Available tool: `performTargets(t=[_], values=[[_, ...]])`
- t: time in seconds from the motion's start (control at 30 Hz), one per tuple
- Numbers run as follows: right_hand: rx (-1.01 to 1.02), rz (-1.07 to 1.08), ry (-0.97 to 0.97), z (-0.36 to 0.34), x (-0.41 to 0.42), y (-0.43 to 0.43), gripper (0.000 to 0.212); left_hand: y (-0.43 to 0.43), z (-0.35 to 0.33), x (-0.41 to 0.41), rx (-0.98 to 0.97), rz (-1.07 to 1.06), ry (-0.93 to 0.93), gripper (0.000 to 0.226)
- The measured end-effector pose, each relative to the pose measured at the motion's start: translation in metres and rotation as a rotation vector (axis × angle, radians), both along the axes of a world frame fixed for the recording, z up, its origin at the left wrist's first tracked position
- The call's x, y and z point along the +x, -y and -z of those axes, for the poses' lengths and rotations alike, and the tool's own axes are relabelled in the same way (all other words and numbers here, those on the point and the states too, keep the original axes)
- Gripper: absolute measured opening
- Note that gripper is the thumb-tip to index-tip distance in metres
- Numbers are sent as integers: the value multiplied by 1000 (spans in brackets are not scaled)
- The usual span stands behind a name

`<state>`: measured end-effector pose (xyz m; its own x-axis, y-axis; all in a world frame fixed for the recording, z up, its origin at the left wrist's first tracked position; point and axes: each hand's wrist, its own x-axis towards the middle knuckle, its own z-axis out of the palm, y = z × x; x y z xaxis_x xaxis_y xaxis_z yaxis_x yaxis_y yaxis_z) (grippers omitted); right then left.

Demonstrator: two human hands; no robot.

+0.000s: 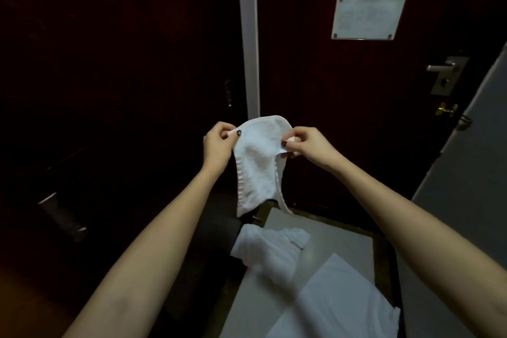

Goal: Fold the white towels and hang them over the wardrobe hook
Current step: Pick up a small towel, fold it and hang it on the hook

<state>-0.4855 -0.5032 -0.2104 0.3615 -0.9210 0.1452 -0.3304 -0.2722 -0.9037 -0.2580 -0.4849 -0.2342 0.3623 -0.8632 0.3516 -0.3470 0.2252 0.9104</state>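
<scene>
Two hands hold one small white towel (258, 162) in the air, above the far left corner of the counter (343, 239). The left hand (218, 143) pinches one top corner and the right hand (307, 145) pinches the other. The fingers (290, 140) on both sides are curled tight on the cloth, so the towel hangs between them, slack and a little bunched. One loose edge trails down toward the counter's far rim.

A second, crumpled towel (271, 247) lies on the counter's left side, partly over its edge. A flat white cloth (334, 299) is spread on the nearer part of the counter.

The work looks to be at the start of the first fold: the towel is being opened out by its corners and no clean crease shows yet. The next move calls for drawing the two corners apart until the top edge is taut, then bringing them together so the halves match. The trailing edge needs to be caught in as well.

Beyond the counter the wardrobe front is very dark, and I cannot make out the hook there.
</scene>
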Motion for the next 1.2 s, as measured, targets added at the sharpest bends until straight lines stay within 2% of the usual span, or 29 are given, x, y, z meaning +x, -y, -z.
performTargets(t=[0.13, 0.3, 0.43, 0.53, 0.63, 0.77, 1.2], values=[[-24, -165, -156, -20, 48, -30, 21, -33, -16, 22, 17, 96, -161, 1], [-136, -294, -316, -46, 102, -70, 11, -78, -31, 54, 31, 115, -158, 4], [-287, -264, -266, -54, 138, -93, 26, -116, -37, 83, 39, 109, -221, 12], [-362, -304, -267, -57, 160, -105, 22, -144, -40, 105, 35, 91, -214, 21], [-340, -387, -275, -61, 179, -117, 19, -170, -43, 123, 30, 45, -203, 21], [-332, -447, -155, -63, 203, -137, 14, -194, -48, 136, -4, -48, -180, 23], [-514, -416, 0, -82, 272, -171, 10, -258, -71, 158, -110, -116, -259, 27]])
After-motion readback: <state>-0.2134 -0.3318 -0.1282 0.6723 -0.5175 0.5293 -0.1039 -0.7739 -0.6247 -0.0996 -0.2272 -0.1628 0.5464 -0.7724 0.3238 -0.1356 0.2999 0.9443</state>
